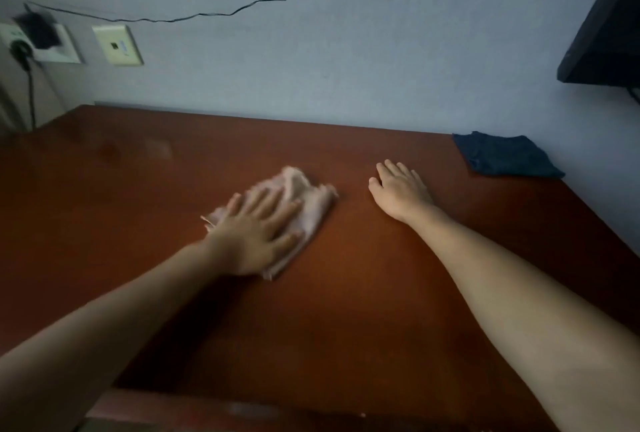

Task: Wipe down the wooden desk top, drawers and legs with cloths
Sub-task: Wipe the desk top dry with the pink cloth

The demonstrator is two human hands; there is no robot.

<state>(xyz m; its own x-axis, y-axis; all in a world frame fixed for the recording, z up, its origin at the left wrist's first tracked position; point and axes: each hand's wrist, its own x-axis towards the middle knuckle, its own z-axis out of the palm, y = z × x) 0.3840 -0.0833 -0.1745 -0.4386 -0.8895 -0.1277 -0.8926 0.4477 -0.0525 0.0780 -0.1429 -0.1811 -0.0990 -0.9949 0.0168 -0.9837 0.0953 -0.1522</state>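
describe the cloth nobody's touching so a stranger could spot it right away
Start at the wooden desk top and follow it to its far right corner against the wall. The dark blue cloth lies there untouched, unlike the pale pink cloth under the left hand.

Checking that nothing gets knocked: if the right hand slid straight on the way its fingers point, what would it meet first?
Probably nothing on the desk top: the right hand points toward the wall, passing left of the dark blue cloth.

Left hand [258, 234] flat on pink cloth [304, 203], right hand [401, 189] on desk top [346, 310].
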